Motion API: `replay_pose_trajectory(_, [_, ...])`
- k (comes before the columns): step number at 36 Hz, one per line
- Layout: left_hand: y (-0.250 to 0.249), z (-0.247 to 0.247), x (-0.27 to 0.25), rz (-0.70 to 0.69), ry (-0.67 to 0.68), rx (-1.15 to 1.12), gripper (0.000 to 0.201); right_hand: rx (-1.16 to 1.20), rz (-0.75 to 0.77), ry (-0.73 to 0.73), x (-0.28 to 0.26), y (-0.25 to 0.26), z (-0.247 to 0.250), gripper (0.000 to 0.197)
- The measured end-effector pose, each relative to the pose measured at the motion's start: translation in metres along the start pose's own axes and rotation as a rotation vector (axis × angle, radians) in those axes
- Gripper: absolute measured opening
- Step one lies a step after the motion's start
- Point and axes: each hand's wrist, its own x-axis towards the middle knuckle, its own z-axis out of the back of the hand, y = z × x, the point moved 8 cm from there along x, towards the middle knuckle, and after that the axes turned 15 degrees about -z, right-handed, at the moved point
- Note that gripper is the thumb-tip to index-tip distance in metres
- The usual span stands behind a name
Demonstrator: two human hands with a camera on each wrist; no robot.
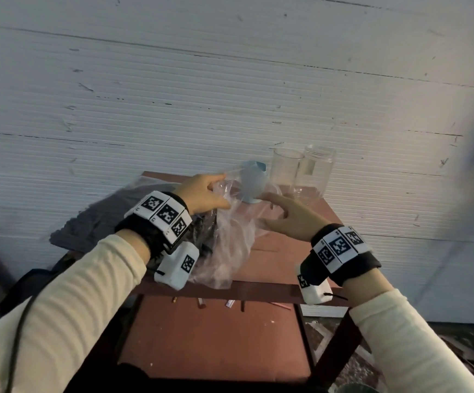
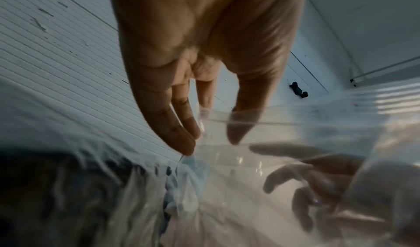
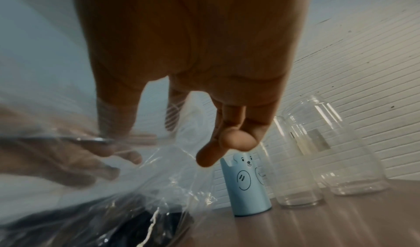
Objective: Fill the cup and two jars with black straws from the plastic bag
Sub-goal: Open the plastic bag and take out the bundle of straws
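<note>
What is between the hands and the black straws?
Only the clear plastic bag: the left hand pinches its rim, the right hand is at its film, and the black straws lie lower inside. Nothing stands between bag and cup or jars.

clear bag [image 1: 230,245] crumpled, blk straws [image 3: 163,222] inside | blue cup [image 1: 251,181] upright | jars [image 1: 285,174] empty
</note>
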Motion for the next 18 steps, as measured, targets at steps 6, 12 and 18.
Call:
replay_pose_trajectory(6, [0.007, 0.001, -0.009, 0.019, 0.126, 0.014, 0.091, -0.190, -0.183, 0.130, -0.004, -0.019, -0.012, 0.099])
replay_pose_trajectory(12, [0.022, 0.013, -0.013, 0.053, 0.127, 0.090, 0.070, -0.128, -0.212, 0.211, -0.004, -0.028, -0.016, 0.098])
replay_pose_trajectory(18, [0.029, 0.008, -0.006, 0.154, 0.077, 0.116, 0.040, -0.062, -0.179, 0.234, 0.002, -0.011, -0.026, 0.082])
